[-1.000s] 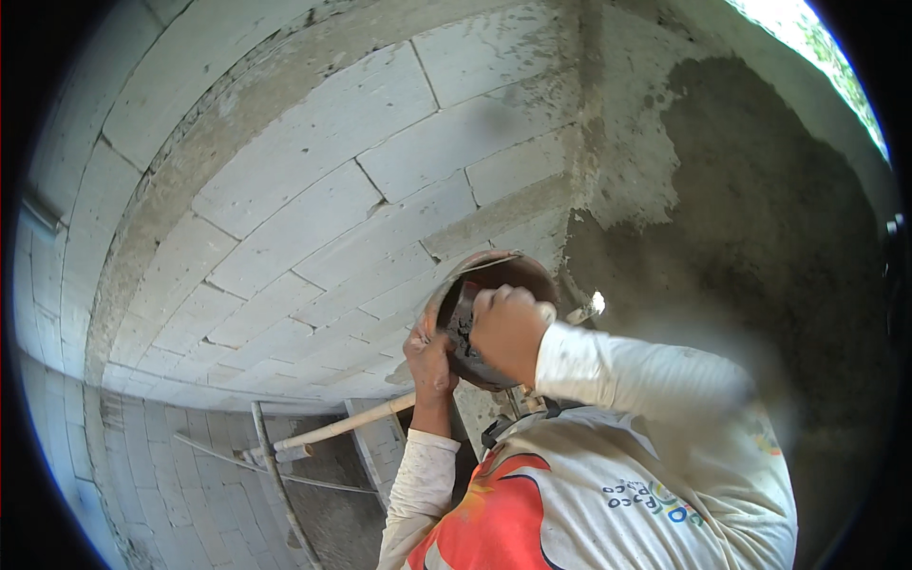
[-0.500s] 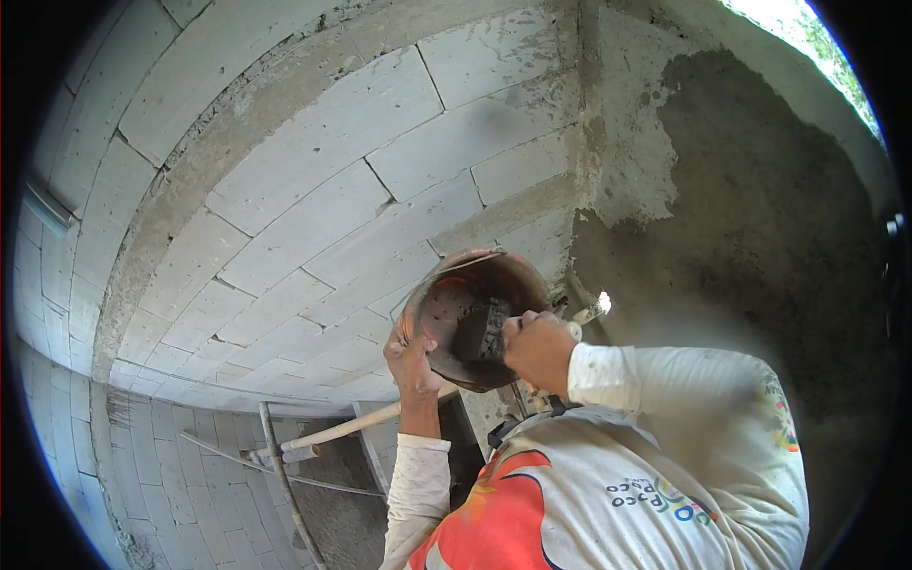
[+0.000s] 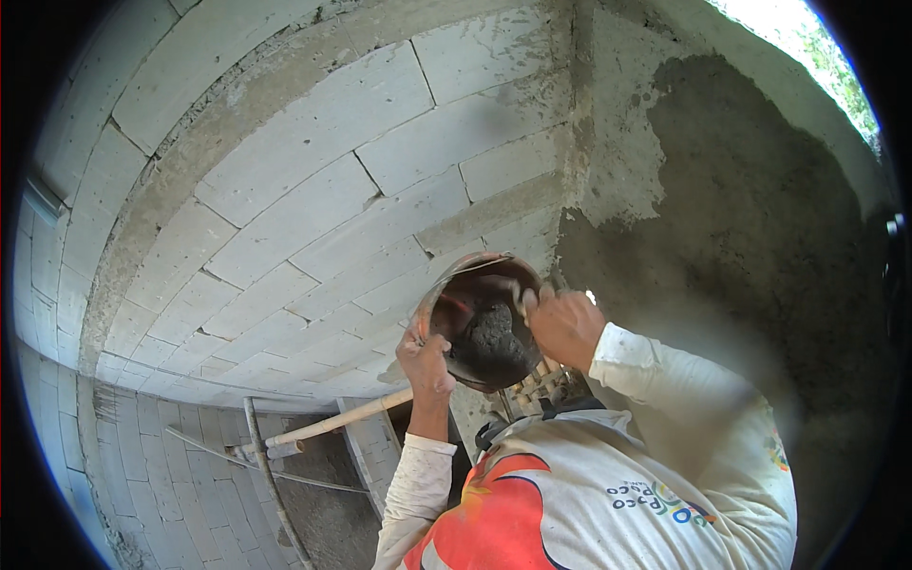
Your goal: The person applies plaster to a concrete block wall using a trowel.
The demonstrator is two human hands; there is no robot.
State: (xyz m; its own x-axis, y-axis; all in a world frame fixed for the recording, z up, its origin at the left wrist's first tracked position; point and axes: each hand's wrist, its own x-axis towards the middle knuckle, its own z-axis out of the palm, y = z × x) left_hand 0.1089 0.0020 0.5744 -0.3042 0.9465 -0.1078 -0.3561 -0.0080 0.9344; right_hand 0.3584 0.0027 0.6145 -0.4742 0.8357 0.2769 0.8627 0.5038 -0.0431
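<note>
My left hand (image 3: 427, 366) grips the near left rim of a round, reddish, mortar-stained bucket (image 3: 465, 270), tilted so that its inside shows. A thin wire handle crosses its upper side. Inside lies a lump of wet dark-grey mortar (image 3: 491, 329). My right hand (image 3: 567, 329) is closed at the bucket's right rim around a trowel (image 3: 519, 298). Only a smeared bit of the trowel shows beside my fingers; the rest is hidden or blurred against the bucket's inside.
A pale block wall (image 3: 323, 204) rises ahead and left, meeting a wall with wet dark plaster (image 3: 750, 199) at the corner. Bamboo poles (image 3: 370, 410) and a slanting pole (image 3: 271, 475) stand below left. A bright opening (image 3: 817, 57) lies at upper right.
My right hand has moved right and slightly up, to the bucket's right rim. The trowel's dark blade, plain over the mortar before, no longer shows clearly. My left hand still grips the rim.
</note>
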